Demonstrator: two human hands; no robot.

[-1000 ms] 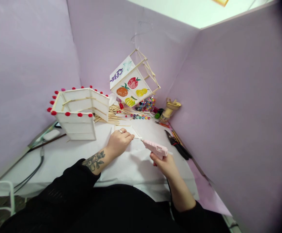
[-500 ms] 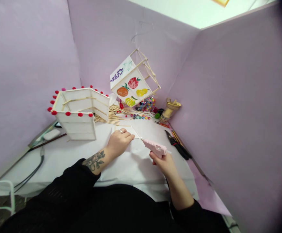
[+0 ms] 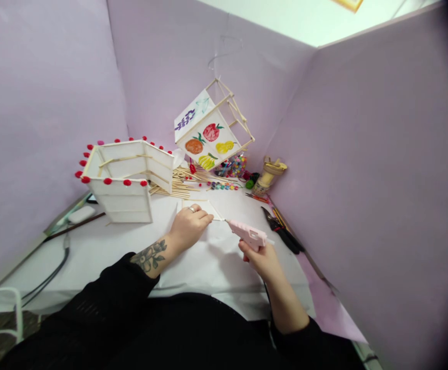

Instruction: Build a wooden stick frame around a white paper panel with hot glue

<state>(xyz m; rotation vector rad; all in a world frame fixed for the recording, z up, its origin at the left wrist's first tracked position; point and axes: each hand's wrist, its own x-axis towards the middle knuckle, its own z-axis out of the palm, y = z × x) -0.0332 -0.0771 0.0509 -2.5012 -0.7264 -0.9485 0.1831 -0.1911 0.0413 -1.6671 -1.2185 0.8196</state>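
My right hand (image 3: 259, 257) is wrapped round a pink hot glue gun (image 3: 249, 234). The gun's nozzle points left and meets, or nearly meets, the right corner of a small frame of thin wooden sticks (image 3: 217, 209) lying flat on the white-covered table. My left hand (image 3: 191, 224), with a ring on one finger, is closed over the near side of that frame, fingertips pressed down on it. Part of the frame is hidden under this hand. Whether glue is coming out is too small to tell.
Left stands a white panelled lantern (image 3: 126, 198) edged with red pompoms. A fruit-painted lantern (image 3: 212, 139) hangs at the back. Loose wooden sticks (image 3: 178, 185), a paint strip (image 3: 224, 186) and pruning shears (image 3: 281, 231) lie around. Purple partitions (image 3: 362, 169) enclose the table.
The glue gun has shifted very slightly to the right along the frame's corner with my right hand. My left hand stays on the frame.
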